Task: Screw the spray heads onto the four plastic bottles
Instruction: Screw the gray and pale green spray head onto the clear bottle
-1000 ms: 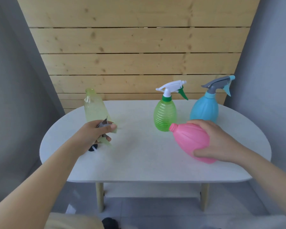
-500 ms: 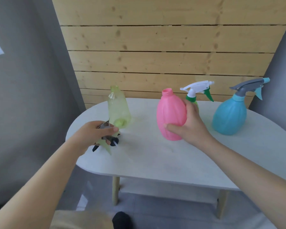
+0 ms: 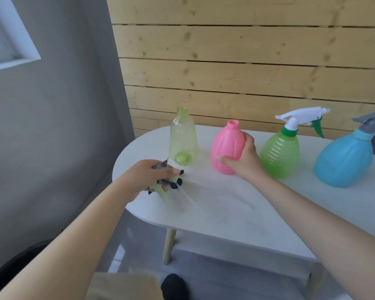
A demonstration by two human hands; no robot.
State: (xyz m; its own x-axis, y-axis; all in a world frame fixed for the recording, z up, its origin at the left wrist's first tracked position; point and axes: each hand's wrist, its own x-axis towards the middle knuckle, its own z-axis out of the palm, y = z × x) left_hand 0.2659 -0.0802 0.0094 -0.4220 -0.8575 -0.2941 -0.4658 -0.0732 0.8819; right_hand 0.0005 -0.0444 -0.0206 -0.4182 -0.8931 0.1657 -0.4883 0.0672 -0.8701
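- The left hand (image 3: 148,177) is nearest, at the front-left edge of the white table (image 3: 236,213). Its fingers are curled around a spray head (image 3: 167,185) with grey, black and pale green parts. The hand covers most of this spray head, so its shape is hard to make out. A thin clear tube (image 3: 193,200) goes from it to the right over the table top; it is blurred.
- The right hand (image 3: 244,161) grips the pink bottle (image 3: 227,148) from its right side, with the thumb at the lower front. The bottle stands upright on the table, and its neck is open with no spray head on it.
- Just behind the left hand stands the clear yellow-green bottle (image 3: 183,139), also with an open neck. Something round and green shows low in it; I cannot tell what.
- To the right of the pink bottle stands the green ribbed bottle (image 3: 279,154) with a white and green spray head on it.
- At the far right is the blue bottle (image 3: 346,161) with a grey spray head, which the frame edge cuts off.
- Whether the bottles hold liquid cannot be told.
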